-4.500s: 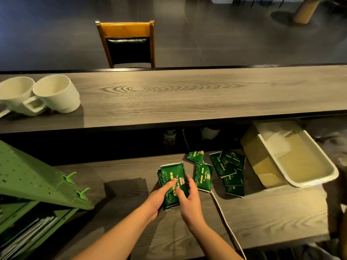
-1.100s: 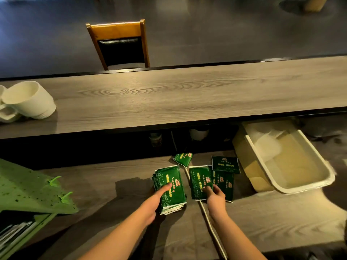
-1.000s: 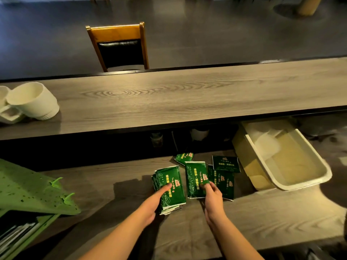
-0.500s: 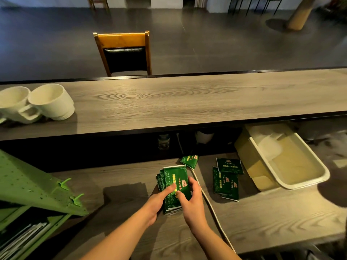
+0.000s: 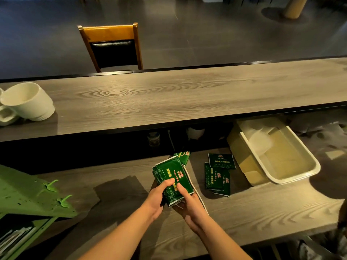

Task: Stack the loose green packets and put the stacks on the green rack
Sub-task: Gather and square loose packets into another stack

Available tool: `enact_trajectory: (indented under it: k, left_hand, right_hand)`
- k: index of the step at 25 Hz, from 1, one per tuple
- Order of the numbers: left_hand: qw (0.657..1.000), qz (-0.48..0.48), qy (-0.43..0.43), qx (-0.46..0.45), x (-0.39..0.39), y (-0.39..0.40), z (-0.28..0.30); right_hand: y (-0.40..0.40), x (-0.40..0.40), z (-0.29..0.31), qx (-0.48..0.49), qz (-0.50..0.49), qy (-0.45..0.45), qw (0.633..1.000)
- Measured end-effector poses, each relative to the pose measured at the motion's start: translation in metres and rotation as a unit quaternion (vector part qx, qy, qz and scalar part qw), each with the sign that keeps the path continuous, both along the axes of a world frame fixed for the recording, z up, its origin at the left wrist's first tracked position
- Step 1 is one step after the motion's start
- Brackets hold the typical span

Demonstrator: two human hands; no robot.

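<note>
From the head view, we saw our left hand (image 5: 156,197) and right hand (image 5: 189,204) both gripping the stack (image 5: 172,182), newly raised off the desk (image 5: 262,212). Loose packets (image 5: 217,177) waited at three o'clock, the rack (image 5: 24,196) at nine.

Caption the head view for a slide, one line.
Both hands, left and right, grip a stack of green packets over the lower wooden shelf.

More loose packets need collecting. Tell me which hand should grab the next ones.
Right. The right hand is nearer the loose packets, which lie on its side of the stack. The left hand can keep gripping the stack.
</note>
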State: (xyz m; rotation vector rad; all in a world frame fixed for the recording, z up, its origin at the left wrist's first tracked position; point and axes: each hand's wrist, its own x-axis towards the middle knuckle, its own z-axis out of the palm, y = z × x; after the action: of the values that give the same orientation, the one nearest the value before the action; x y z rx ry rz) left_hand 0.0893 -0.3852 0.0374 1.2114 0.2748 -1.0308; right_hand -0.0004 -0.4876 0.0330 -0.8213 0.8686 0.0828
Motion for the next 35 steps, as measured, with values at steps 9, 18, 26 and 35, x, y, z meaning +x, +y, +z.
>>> enact_trajectory:
  k: [9, 18, 26, 35]
  left_hand:
    - [0.991, -0.12, -0.055, -0.008, 0.047, 0.018, -0.003]
    - [0.819, -0.416, -0.334, 0.212, 0.045, 0.046, -0.046]
    - [0.722, -0.357, -0.547, 0.228, 0.032, 0.06, -0.09]
    - [0.74, -0.376, -0.516, 0.211, 0.043, 0.057, -0.089]
  right_hand:
    - [-0.06, -0.003, -0.007, -0.207, 0.133, -0.033, 0.969]
    - [-0.053, -0.003, -0.044, -0.375, 0.32, -0.031, 0.87]
    - [-0.042, -0.008, -0.084, -0.483, 0.337, 0.021, 0.808]
    - [-0.051, -0.005, -0.078, -0.569, 0.387, -0.024, 0.726]
